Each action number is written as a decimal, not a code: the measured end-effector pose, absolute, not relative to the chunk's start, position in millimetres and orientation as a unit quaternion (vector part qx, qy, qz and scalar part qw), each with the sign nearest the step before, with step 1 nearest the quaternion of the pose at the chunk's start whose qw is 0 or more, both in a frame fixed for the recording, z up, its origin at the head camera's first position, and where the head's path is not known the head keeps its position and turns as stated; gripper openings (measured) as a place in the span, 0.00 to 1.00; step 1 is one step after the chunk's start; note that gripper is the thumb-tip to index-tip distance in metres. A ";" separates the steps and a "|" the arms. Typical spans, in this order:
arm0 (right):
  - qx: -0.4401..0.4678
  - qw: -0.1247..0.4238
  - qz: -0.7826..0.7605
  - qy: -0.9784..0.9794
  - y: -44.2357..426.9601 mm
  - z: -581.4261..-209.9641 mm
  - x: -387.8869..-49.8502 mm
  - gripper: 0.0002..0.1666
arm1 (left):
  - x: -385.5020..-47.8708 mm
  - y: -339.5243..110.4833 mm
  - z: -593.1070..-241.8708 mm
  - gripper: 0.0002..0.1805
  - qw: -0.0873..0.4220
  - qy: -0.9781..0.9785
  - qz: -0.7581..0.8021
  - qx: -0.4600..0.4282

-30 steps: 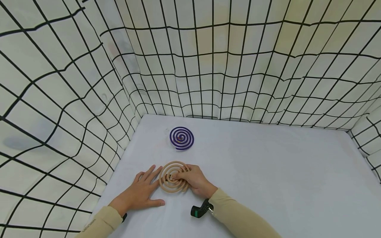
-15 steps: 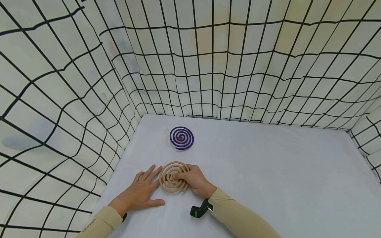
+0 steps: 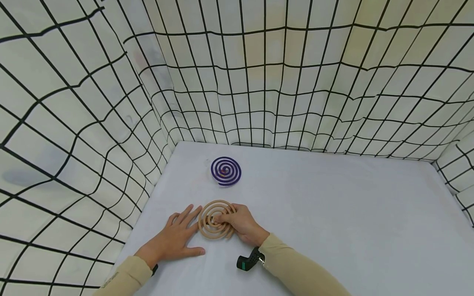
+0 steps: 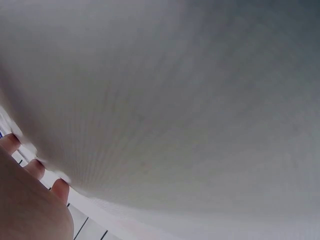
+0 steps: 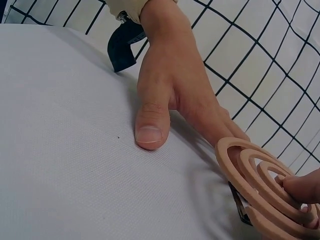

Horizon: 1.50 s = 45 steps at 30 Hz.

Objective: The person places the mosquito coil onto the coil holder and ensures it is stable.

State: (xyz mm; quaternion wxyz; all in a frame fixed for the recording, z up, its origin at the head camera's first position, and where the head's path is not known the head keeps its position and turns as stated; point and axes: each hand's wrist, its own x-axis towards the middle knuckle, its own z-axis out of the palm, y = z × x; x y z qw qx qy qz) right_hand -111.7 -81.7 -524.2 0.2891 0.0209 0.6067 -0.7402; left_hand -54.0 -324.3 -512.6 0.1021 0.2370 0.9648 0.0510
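Note:
A tan mosquito coil (image 3: 205,233) is held slightly above the white table by my right hand (image 3: 244,224). The thumb presses near its centre in the head view, and the other fingers go behind its right side. In the right wrist view my right thumb (image 5: 306,187) lies on the coil's rings. My left hand (image 3: 172,240) rests on the table with fingers spread, its index finger reaching under the coil's left edge. A small dark, thin-edged piece (image 5: 240,205) shows beneath the coil, partly hidden. Farther back lies a purple mosquito coil (image 3: 214,169).
Black netting (image 3: 264,82) over white sheets encloses the table at the back and sides. The white tabletop (image 3: 333,213) stretches to the right. A black wrist camera (image 3: 246,262) hangs beside the right sleeve. Small orange marks show through the purple coil's middle.

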 end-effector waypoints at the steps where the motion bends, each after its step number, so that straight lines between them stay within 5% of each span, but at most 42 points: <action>1: 0.020 0.289 -0.739 0.608 -81.5 -524.2 -111.6 0.22 | -54.2 -324.6 -513.0 0.55 0.101 0.965 0.050 0.237; 45: 0.035 0.269 -0.720 0.639 -84.3 -516.9 -109.3 0.19 | -54.0 -324.6 -509.9 0.54 0.109 0.964 0.054 0.235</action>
